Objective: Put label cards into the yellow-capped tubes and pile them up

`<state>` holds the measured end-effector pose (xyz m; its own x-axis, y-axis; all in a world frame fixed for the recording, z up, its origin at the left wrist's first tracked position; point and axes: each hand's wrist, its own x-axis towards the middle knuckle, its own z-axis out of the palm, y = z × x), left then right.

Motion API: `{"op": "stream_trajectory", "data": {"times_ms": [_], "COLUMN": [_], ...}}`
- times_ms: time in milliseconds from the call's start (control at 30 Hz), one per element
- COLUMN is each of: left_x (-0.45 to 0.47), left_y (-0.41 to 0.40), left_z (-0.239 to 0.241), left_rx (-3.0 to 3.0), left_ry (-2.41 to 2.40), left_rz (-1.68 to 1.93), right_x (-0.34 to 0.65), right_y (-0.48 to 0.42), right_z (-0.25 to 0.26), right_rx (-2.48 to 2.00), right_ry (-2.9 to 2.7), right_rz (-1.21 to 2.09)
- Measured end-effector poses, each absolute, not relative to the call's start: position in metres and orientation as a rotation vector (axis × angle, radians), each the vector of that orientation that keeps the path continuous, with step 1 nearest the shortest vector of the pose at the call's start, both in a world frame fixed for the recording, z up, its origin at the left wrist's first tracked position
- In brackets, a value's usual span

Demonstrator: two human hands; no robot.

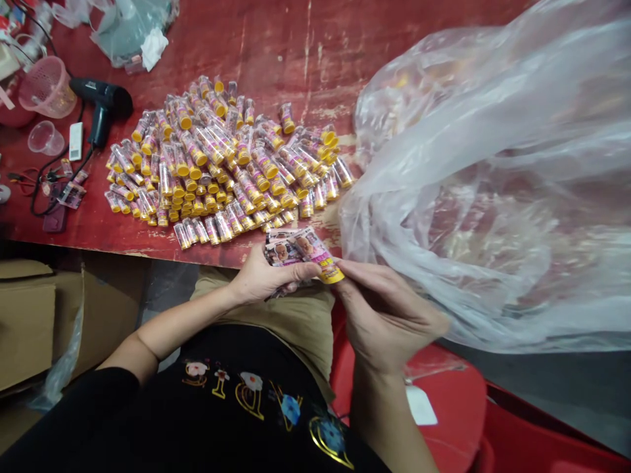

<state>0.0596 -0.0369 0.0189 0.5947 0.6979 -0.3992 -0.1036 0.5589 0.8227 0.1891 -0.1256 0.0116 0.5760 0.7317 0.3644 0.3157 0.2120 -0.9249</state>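
My left hand [269,276] is closed on a small stack of flat printed labels [282,252], its thumb lying across the front. The labels show a picture at one end. My right hand [387,309] pinches the yellow end of one printed label [315,253] between thumb and fingers. This label lies slanted over the stack, with my left thumb against it. Just beyond my hands, a heap of small clear tubes with yellow ends and purple printing [217,164] covers part of the red table [325,59]. Some tubes line up in a row at the near side.
A large translucent plastic bag [473,184] spreads over the table's right side. At the left are a dark heat gun [101,105] with its cord, a pink basket [48,87] and a clear cup [46,138]. Cardboard boxes [29,322] stand below; a red stool [444,401] is at lower right.
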Motion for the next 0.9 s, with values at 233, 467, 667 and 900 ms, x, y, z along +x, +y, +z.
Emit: {"op": "stream_trajectory", "data": {"times_ms": [233,467,667,900], "left_x": [0.059,0.061,0.062,0.05], "left_y": [-0.035,-0.031,-0.023,-0.024], "left_z": [0.016,0.013,0.009,0.014], "left_rx": [0.878,0.832,0.619,0.547], "left_ry": [0.83,0.851,0.843,0.895], "left_rz": [0.516,0.537,0.678,0.72], "right_x": [0.187,0.184,0.202,0.221], "right_y": [-0.121,-0.116,-0.069,0.046], "right_z": [0.006,0.005,-0.017,-0.033], "right_rx": [-1.372,-1.352,-1.376,-1.416], "right_ry": [-0.939,-0.928,-0.763,-1.016], "right_rz": [0.353,0.359,0.43,0.328]}}
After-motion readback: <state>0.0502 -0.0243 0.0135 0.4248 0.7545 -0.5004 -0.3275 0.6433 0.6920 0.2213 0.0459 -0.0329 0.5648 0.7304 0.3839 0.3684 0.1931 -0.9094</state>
